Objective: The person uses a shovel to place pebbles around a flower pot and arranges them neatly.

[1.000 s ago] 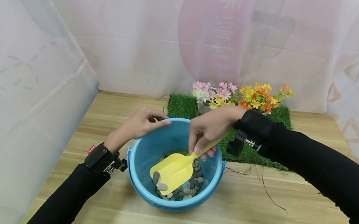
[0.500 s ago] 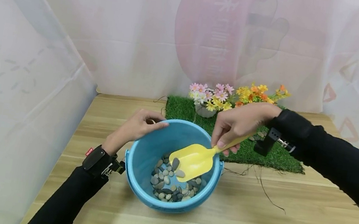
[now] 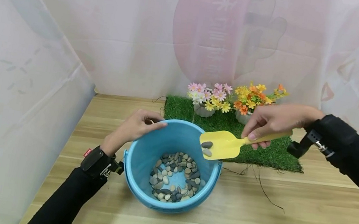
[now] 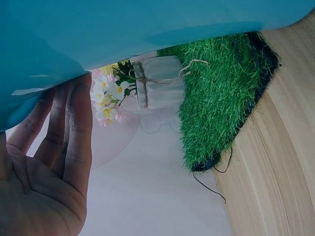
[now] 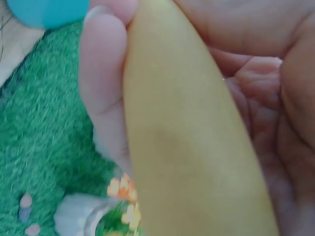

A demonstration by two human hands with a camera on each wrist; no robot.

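Note:
A yellow plastic scoop (image 3: 226, 146) is gripped by its handle in my right hand (image 3: 272, 121). Two pebbles (image 3: 207, 145), one dark and one pale, lie near the tip of its blade, which hangs over the right part of the bucket's rim. The blue bucket (image 3: 143, 149) stands upright with many grey and tan pebbles (image 3: 191, 175) spread on its bottom. At its far left rim, my left hand (image 3: 139, 125) holds on with the thumb over the edge; in the left wrist view the fingers (image 4: 76, 132) lie against the outer wall.
Behind the bucket lies a green artificial grass mat (image 3: 180, 108). Two small pots of flowers stand on it, pink and white (image 3: 204, 109) and orange and yellow (image 3: 242, 117). Small pebbles (image 5: 27, 206) lie on the mat near a pot. Loose threads (image 3: 268, 193) trail over the wooden table (image 3: 253, 222).
My right hand has moved right and up, lifting the scoop with its two pebbles from inside the bucket to above the right rim. The left hand has stayed on the rim.

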